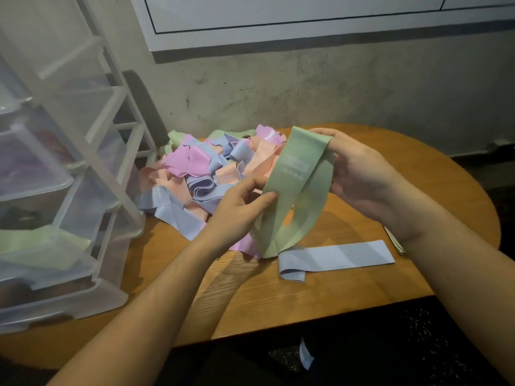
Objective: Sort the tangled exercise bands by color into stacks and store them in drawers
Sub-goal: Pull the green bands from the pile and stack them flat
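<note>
Holding a green band up above the wooden table, the person works with both bare hands: the left hand pinches the band's near edge between thumb and curled fingers, low on the printed strip, while the right hand grips the upper end, its fingers wrapped over the top fold and the palm turned inward. The band is a closed loop; its lower part sags in a curve and hangs just over the tabletop, overlapping the edge of a pink band beneath it. Behind the hands lies the tangled pile — pink, peach, lilac-blue and green bands knotted together, spreading from the wall side of the table toward the left hand. One blue band lies flat and apart from the pile, just beside the hanging green loop, with its left end folded over. A small strip of something pale pokes out by the right wrist; I cannot tell what it is. At the left stands a clear plastic drawer unit on the table — one of its drawers is pulled out and holds green bands, and a higher drawer shows something pinkish through its cloudy wall. A rough grey wall rises behind the table, with a white board fixed above
</note>
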